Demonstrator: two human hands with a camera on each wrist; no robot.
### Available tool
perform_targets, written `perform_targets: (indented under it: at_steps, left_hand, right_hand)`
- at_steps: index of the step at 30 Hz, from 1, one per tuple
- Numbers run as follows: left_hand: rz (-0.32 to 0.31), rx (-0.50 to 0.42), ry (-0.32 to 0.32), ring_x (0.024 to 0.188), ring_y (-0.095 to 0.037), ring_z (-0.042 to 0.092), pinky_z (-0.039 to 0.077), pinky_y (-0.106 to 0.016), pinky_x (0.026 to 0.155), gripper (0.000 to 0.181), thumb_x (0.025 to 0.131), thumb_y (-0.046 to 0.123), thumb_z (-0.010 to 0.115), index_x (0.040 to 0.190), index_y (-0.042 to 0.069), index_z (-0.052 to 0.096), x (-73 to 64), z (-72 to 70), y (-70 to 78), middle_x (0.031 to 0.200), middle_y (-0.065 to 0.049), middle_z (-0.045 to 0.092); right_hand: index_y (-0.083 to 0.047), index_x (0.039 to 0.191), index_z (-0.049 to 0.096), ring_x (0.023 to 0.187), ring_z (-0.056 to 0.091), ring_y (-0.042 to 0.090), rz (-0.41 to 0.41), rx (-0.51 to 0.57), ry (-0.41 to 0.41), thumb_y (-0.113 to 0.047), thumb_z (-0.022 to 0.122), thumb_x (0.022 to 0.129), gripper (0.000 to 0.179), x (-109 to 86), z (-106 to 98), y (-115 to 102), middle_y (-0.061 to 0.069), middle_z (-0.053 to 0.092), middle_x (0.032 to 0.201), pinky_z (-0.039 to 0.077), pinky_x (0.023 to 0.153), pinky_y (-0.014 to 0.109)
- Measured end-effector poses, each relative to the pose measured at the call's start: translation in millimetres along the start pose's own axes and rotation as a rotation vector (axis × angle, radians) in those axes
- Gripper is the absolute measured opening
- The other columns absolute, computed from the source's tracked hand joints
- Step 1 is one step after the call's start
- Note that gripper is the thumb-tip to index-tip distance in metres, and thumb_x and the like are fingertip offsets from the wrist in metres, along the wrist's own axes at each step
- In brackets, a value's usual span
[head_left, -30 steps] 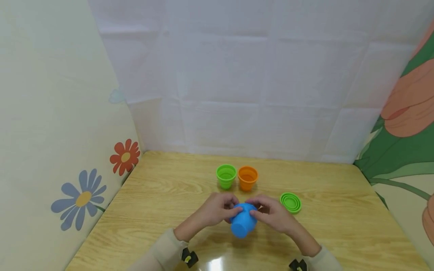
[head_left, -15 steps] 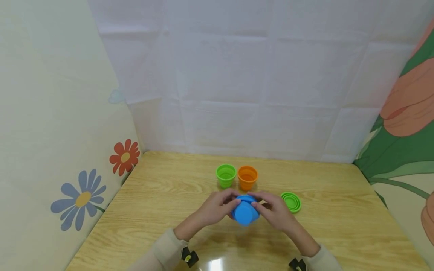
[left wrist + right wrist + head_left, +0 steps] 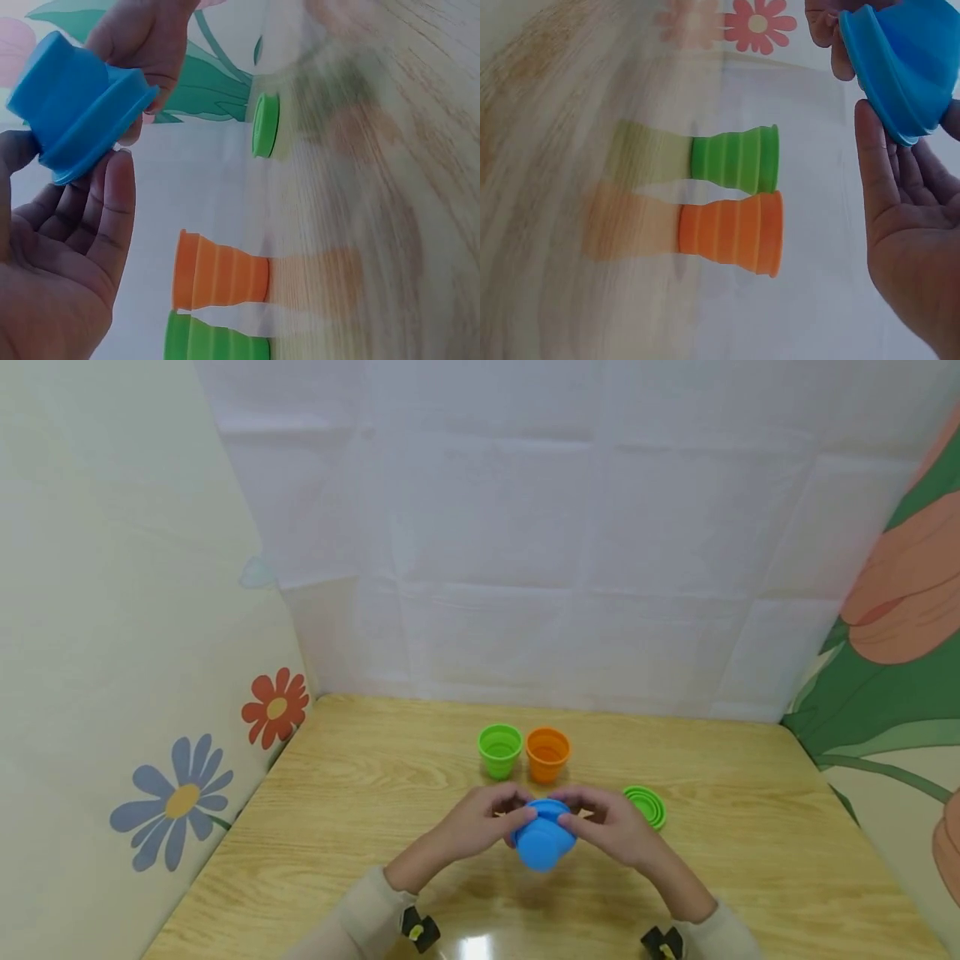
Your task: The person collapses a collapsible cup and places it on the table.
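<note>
A blue collapsible cup point(image 3: 542, 843) is held above the table between both hands, its base tipped toward the head camera. My left hand point(image 3: 480, 822) grips the rim from the left, thumb on the near wall and fingers behind. On the opposite side my right hand point(image 3: 615, 827) pinches the rim in the same manner. In the left wrist view the blue cup point(image 3: 82, 105) looks partly folded, its wall bent unevenly near the rim. The right wrist view shows the cup's rim point(image 3: 877, 79) resting against the right fingertips.
Beyond the hands, a green cup point(image 3: 500, 752) and an orange cup point(image 3: 547, 755) stand upright side by side, fully extended. A flattened green cup point(image 3: 647, 808) lies right of the right hand. White cloth point(image 3: 480, 568) backs the wooden table point(image 3: 360, 777).
The blue cup has tilted so its base faces the head camera more, and its wall has been pushed in near the rim. Both hands keep hold of it; the other cups stay put.
</note>
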State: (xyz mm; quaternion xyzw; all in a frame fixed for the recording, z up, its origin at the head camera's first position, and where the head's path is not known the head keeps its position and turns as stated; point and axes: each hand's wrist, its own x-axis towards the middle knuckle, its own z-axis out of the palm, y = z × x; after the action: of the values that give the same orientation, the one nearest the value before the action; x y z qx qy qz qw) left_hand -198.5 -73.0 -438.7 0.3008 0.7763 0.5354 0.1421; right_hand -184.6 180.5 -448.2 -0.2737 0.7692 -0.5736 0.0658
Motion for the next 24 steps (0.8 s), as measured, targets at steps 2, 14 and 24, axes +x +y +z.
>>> perform_targets:
  at_steps: [2, 14, 24]
  left_hand:
    - [-0.009, 0.003, 0.009, 0.079, -0.014, 0.064, 0.061, -0.052, 0.069, 0.024, 0.105, 0.025, 0.058, 0.115, 0.004, 0.066, 0.3, 0.1, 0.2, 0.095, -0.006, 0.069]
    - [-0.038, -0.031, 0.058, 0.087, -0.020, 0.066, 0.062, -0.047, 0.074, 0.026, 0.105, 0.019, 0.056, 0.124, 0.001, 0.060, -0.9, -0.5, 1.3, 0.105, -0.013, 0.066]
    - [-0.090, -0.027, 0.022, 0.076, -0.017, 0.068, 0.062, -0.050, 0.069, 0.028, 0.103, 0.027, 0.061, 0.116, 0.003, 0.063, 0.0, 3.5, 3.3, 0.091, -0.005, 0.067]
  right_hand:
    - [0.002, 0.127, 0.063, 0.102, 0.062, 0.015, 0.017, 0.009, 0.013, -0.015, 0.063, 0.102, 0.031, -0.9, -0.9, -0.1, 0.020, 0.067, 0.119, 0.057, 0.085, 0.029]
    - [0.003, 0.145, 0.048, 0.105, 0.060, 0.015, -0.059, 0.086, -0.043, -0.010, 0.064, 0.100, 0.050, -3.2, 1.0, 4.7, 0.021, 0.057, 0.135, 0.058, 0.089, 0.032]
    - [0.007, 0.138, 0.055, 0.110, 0.063, 0.013, -0.002, 0.064, -0.009, -0.012, 0.059, 0.103, 0.040, -0.7, 4.9, 3.1, 0.026, 0.058, 0.133, 0.059, 0.086, 0.031]
